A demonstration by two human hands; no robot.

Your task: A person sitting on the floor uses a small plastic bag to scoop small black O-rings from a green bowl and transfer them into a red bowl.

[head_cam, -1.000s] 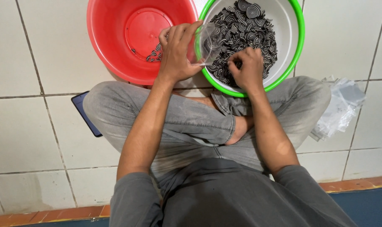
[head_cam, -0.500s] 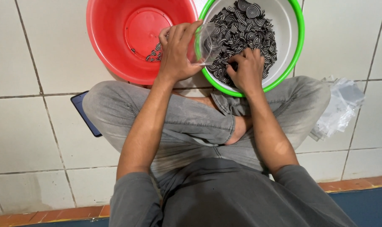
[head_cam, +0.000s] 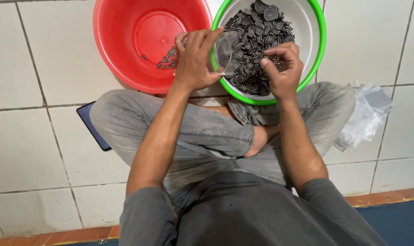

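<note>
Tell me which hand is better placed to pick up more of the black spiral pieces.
Probably the right hand: it rests on the pile of spiral pieces inside the green-rimmed bowl, while the left hand is occupied holding a clear bag.

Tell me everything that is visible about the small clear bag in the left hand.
The small clear bag looks like thin, see-through plastic, roughly rectangular and slightly glossy. The left hand pinches it at its left edge, holding it in the air over the near rim of the green-rimmed white basin. Through it, the black-and-white spiral discs in the basin show. Whether anything is inside the bag cannot be told. The right hand is close beside it, fingers over the discs, apparently not touching the bag.
</note>
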